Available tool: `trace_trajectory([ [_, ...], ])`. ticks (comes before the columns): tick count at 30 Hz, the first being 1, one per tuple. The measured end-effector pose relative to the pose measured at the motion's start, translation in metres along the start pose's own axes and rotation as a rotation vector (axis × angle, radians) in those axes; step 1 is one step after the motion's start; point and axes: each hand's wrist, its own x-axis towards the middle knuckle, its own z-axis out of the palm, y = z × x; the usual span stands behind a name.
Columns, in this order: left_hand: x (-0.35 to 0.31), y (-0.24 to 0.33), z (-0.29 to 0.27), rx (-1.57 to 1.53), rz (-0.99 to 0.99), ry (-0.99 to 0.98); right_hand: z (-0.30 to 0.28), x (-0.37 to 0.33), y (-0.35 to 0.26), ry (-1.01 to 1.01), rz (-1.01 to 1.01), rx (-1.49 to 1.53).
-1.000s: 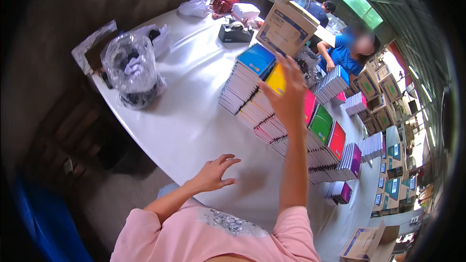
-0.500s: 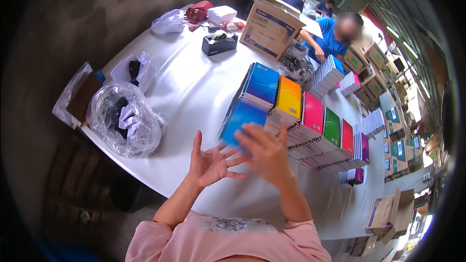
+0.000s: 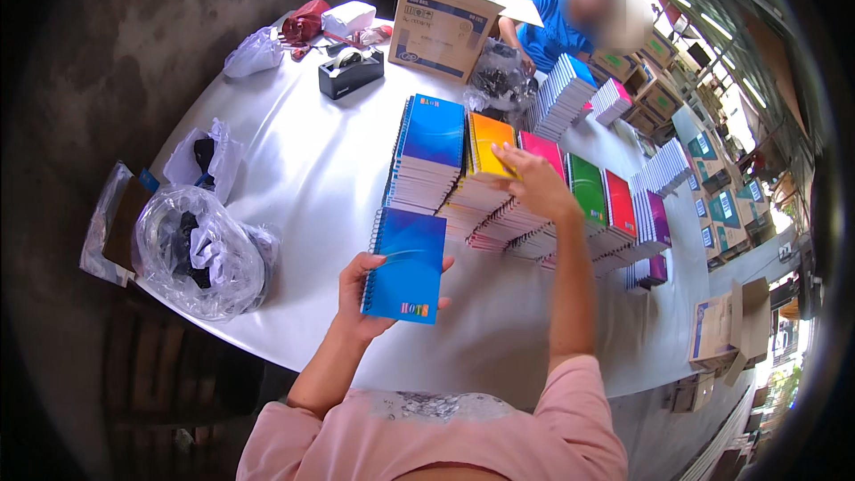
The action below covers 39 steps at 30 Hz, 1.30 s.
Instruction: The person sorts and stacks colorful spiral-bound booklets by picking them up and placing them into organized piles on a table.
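Note:
A blue spiral notebook (image 3: pixel 405 265) lies across my left hand (image 3: pixel 358 301), thumb on its coil side and fingertips showing at the far edge. My right hand (image 3: pixel 540 180) reaches over the stacks, its fingers closed on the near end of the top yellow spiral notebook (image 3: pixel 489 142). Left of that stands a stack of blue notebooks (image 3: pixel 434 135). To the right come stacks topped by a pink notebook (image 3: pixel 543 150), a green notebook (image 3: pixel 586 185), a red notebook (image 3: pixel 620 203) and a purple notebook (image 3: pixel 658 216).
A black tape dispenser (image 3: pixel 351 73) and a cardboard box (image 3: pixel 443 29) stand at the back. A clear plastic bag (image 3: pixel 200 249) sits at the table's left edge. Across the table, a person in a blue shirt (image 3: pixel 545 34) is beside more notebook stacks (image 3: pixel 561 96).
The blue notebook is now in my left hand, which was open before. My right hand has moved away and up to the yellow stack. The view has shifted slightly.

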Motion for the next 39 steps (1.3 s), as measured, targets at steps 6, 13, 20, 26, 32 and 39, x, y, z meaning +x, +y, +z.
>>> trace_trajectory([
  [6, 0.015, -0.016, 0.008, 0.018, 0.023, 0.041, -0.033, 0.012, -0.001, -0.207, 0.118, 0.190],
  [13, 0.021, -0.027, 0.012, 0.055, 0.114, 0.169, -0.043, -0.055, -0.091, 0.448, -0.212, -0.379],
  [20, 0.022, -0.046, -0.013, -0.045, -0.013, -0.098, 0.000, -0.135, -0.146, 0.024, -0.300, -0.161],
  [26, 0.010, -0.043, -0.008, -0.074, 0.002, -0.071, -0.045, -0.085, -0.072, 0.062, -0.072, -0.200],
  [32, 0.013, -0.058, 0.004, -0.069, -0.013, -0.148, -0.018, -0.067, 0.036, 0.074, 0.025, -0.126],
  [39, 0.014, -0.074, 0.004, -0.069, 0.011, -0.132, -0.045, -0.055, 0.050, 0.057, 0.045, 0.054],
])
